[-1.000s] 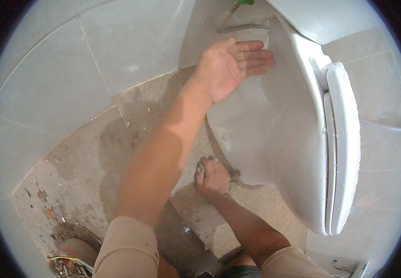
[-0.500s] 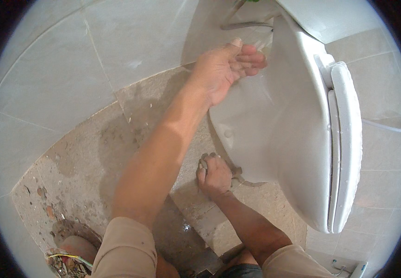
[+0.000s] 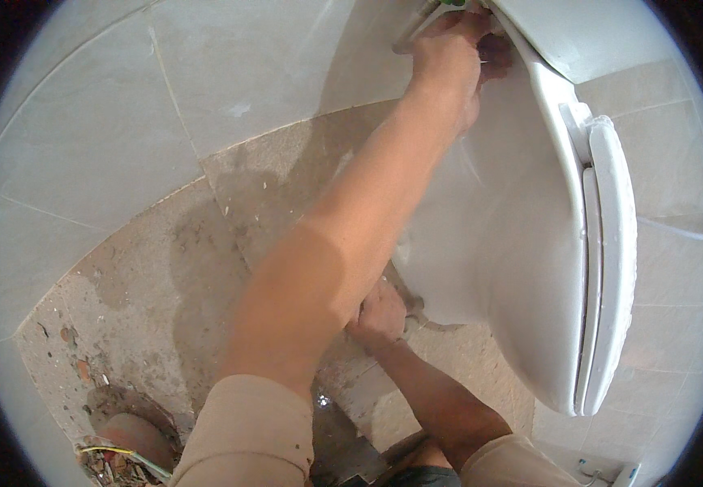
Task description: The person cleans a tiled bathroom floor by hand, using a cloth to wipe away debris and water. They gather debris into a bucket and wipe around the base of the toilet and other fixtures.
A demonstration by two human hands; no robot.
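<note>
A white toilet (image 3: 522,243) takes up the right half of the view, water drops along its seat and lid (image 3: 607,268). My left arm stretches across to the back of the bowl. There my left hand (image 3: 453,53) is bent with curled fingers, close to a grey hose (image 3: 406,47) at the wall; what its fingertips grip is hidden. Low down, my right hand (image 3: 382,312) rests closed on the floor beside the toilet's base. My left forearm covers part of its fingers, so anything inside them cannot be made out.
Tan floor tiles (image 3: 246,203) are wet and strewn with grit. Grey wall tiles (image 3: 83,146) curve round the left and back. At the lower left lie broken debris, a rounded brownish object (image 3: 136,438) and a yellow-green cord (image 3: 112,449). A green part (image 3: 452,2) shows at the top edge.
My left hand has moved up and right, from open beside the bowl to curled fingers at its back near the hose. The right hand stays in place, now partly covered by my left forearm.
</note>
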